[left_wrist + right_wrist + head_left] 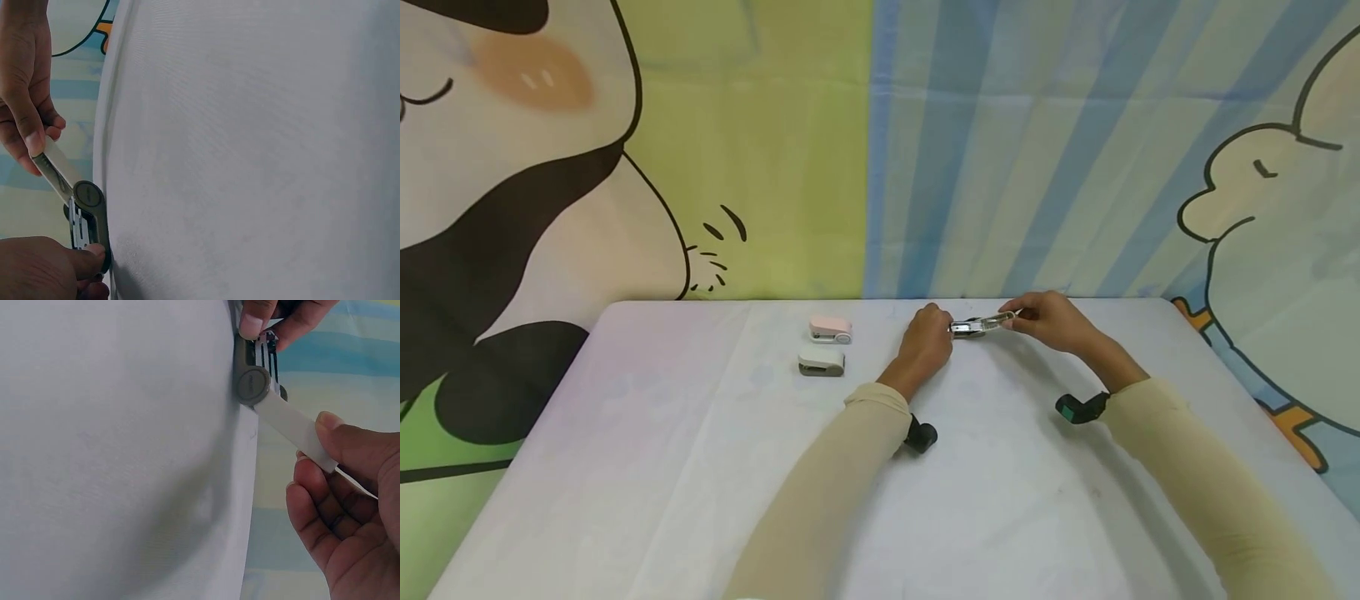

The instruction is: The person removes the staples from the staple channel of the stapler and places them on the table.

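Head looks forward-down; close wrist views share stapler [89, 195].

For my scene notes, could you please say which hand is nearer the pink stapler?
Left. The left hand is right of the pink stapler, apart from it; the right hand is farther right, pinching the opened stapler.

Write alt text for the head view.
A person's left hand and right hand hold an open stapler near the far edge of a white table. To their left stand a pink stapler and a white stapler.
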The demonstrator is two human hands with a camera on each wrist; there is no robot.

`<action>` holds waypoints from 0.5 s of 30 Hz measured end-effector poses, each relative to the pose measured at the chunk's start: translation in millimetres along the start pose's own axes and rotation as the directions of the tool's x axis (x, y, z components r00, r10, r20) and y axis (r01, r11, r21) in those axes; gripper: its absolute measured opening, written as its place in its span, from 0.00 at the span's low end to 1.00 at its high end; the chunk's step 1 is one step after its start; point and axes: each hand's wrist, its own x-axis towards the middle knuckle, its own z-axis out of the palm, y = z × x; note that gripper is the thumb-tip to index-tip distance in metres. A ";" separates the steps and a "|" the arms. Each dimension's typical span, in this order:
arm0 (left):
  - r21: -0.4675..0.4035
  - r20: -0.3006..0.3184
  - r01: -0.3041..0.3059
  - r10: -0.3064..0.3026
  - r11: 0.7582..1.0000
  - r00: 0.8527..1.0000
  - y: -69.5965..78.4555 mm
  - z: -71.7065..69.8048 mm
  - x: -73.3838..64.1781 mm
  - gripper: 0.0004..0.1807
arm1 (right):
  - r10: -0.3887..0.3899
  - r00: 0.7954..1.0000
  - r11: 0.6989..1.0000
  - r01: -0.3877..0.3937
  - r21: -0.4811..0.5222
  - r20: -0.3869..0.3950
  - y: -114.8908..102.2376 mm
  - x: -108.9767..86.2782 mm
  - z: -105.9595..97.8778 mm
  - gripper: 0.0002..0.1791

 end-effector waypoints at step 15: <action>0.016 0.154 0.058 -0.060 0.998 0.986 5.1 -9.4 7.9 0.09 | 0.020 0.995 0.996 -0.029 0.082 0.103 11.7 11.1 -2.8 0.21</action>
